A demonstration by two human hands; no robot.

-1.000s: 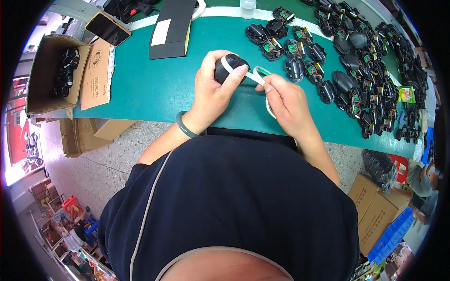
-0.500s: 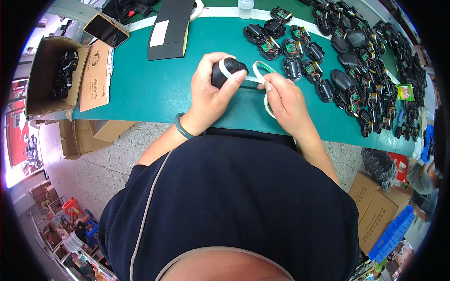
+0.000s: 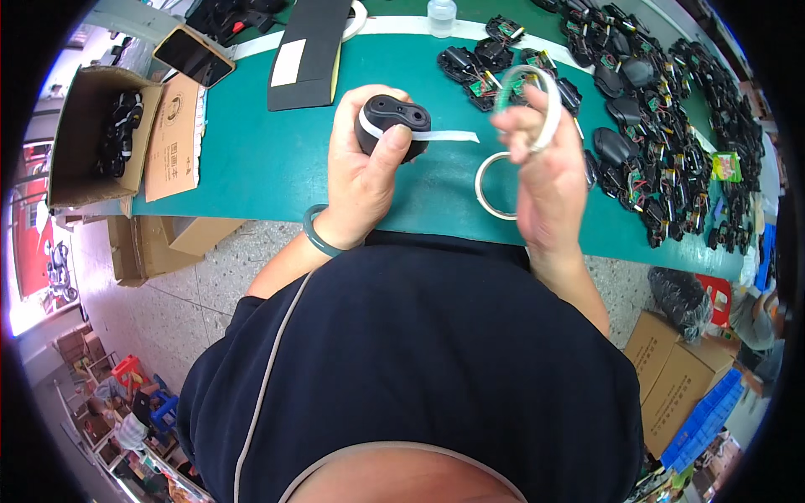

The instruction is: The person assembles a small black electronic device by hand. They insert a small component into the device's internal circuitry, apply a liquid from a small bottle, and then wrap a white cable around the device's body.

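My left hand (image 3: 362, 159) grips a small black plastic housing (image 3: 401, 109) with round holes in its top face. White tape is wrapped round the housing, and a free strip (image 3: 449, 136) of it sticks out to the right. My left thumb presses the tape against the side. Raised to the right, my right hand (image 3: 549, 184) holds a narrow roll of white tape (image 3: 552, 109), its fingers partly inside the ring and blurred by motion. The strip's end and the roll are apart. Beside my right wrist, another white ring-shaped roll (image 3: 480, 191) lies on the green table (image 3: 268, 159).
Several opened black housings with green boards (image 3: 616, 144) crowd the table's right side. At the left stand an open carton (image 3: 63, 151) and a phone (image 3: 194, 55). A black flat sheet (image 3: 306, 59) and a clear bottle (image 3: 441, 18) lie farther back.
The tape strip between housing and roll has come apart. My right hand has moved right and up with the roll. My left hand has shifted slightly left, with the housing turned.
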